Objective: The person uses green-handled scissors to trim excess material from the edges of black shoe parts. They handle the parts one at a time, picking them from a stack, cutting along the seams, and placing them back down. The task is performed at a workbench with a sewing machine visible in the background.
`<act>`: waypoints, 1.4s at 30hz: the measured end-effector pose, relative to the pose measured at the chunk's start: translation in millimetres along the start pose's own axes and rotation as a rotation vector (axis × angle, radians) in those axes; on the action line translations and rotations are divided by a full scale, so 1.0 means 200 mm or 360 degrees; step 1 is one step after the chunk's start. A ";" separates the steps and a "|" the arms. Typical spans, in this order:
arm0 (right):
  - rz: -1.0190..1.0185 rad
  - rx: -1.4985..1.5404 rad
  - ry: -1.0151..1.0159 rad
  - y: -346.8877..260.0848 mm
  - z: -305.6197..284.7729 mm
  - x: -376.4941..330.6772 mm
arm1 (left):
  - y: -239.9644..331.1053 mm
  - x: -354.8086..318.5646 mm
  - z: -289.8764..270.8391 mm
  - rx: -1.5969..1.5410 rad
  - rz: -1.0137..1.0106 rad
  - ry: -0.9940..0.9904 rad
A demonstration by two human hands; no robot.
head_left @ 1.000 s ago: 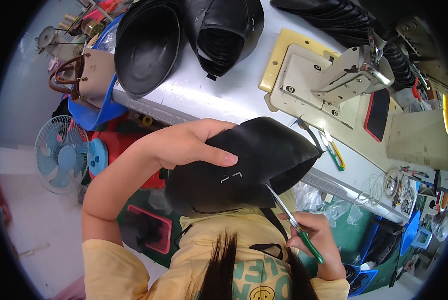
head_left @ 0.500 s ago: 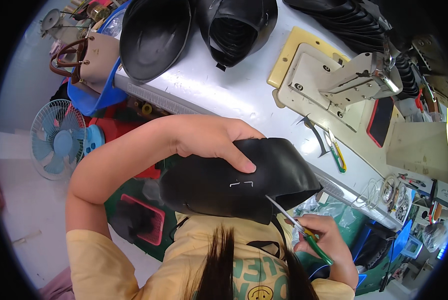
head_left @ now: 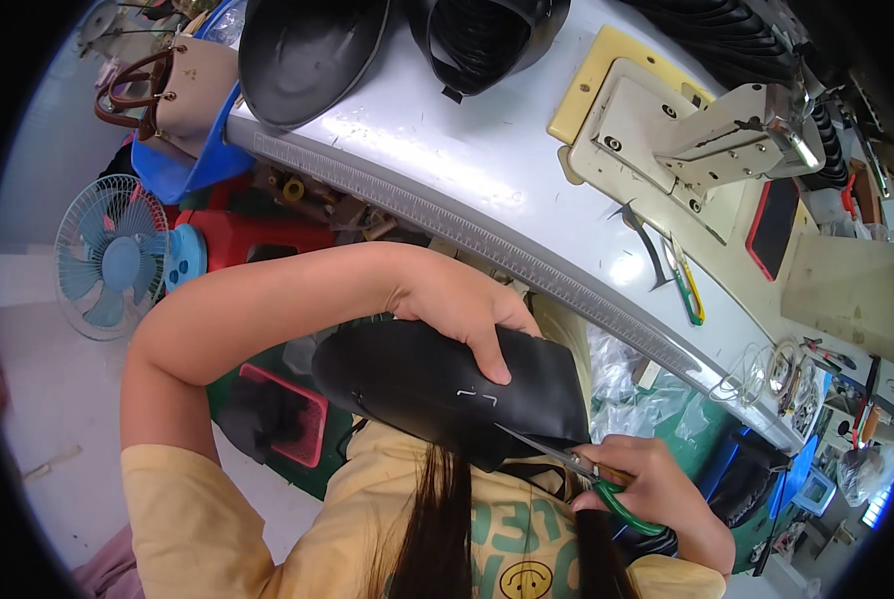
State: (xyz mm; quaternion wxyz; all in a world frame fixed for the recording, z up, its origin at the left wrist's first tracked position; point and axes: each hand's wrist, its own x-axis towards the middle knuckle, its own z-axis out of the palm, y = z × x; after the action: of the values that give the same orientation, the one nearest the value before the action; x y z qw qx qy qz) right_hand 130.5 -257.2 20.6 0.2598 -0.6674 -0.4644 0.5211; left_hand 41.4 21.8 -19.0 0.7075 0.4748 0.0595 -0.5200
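Note:
My left hand (head_left: 457, 309) grips a curved, smooth black leather-like piece (head_left: 407, 374) from its far side, thumb pressed on top. The piece lies in front of my yellow shirt and carries small white corner marks near my thumb. My right hand (head_left: 657, 489) is closed on a pair of scissors (head_left: 557, 455) with green and orange-brown handles. The blades lie against the near right part of the black piece, tip pointing left, just below the white marks. Whether they cut into it I cannot tell.
On the white table (head_left: 487, 160) stand black rounded pieces (head_left: 312, 65) and a cream sewing machine (head_left: 707, 150). Snips (head_left: 685, 285) and a black scrap (head_left: 647, 245) lie near its edge. A fan (head_left: 117, 260), handbag (head_left: 197, 95) and pink-rimmed tray (head_left: 312, 429) are left.
The black piece and my left hand have shifted slightly nearer. The piece's right end has turned, and its opening no longer shows. My right hand has turned the scissors flatter.

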 end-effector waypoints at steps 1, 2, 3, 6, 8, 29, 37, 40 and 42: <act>-0.0001 0.0008 -0.0009 0.00 0.01 -0.01 | -0.01 0.01 0.00 -0.0032 -0.0034 -0.0013; -0.0002 0.0016 -0.0019 0.01 0.01 -0.01 | -0.02 0.03 0.00 -0.0064 -0.0067 -0.0024; -0.0004 0.0024 -0.0031 0.01 0.01 -0.02 | -0.04 0.04 0.00 -0.0097 -0.0101 -0.0035; -0.0052 0.0007 -0.0030 0.04 0.03 0.00 | -0.06 0.06 0.00 -0.0087 -0.0099 -0.0014; -0.0027 0.0050 -0.0045 0.05 0.04 0.00 | -0.08 0.09 0.01 -0.0084 -0.0090 -0.0027; -0.0096 -0.0169 -0.0008 0.01 0.00 0.01 | 0.05 0.08 0.06 0.0638 0.0140 0.0028; -0.0276 -0.0051 0.1055 0.07 -0.09 -0.02 | 0.18 -0.33 0.16 -0.0406 0.1350 0.0874; -0.0396 -0.0172 0.1133 -0.02 -0.06 0.13 | 0.05 -0.18 0.18 -0.0490 0.1622 0.1002; -0.0407 -0.0173 0.1217 -0.04 -0.02 0.19 | 0.03 -0.12 0.20 -0.0509 0.1763 0.0993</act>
State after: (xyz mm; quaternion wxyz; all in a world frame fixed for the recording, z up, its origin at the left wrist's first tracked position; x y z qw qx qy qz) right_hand 132.3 -219.2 10.0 0.4409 -0.7626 -0.4404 0.1734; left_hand 18.5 8.1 19.7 0.8821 0.4526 0.0852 0.0987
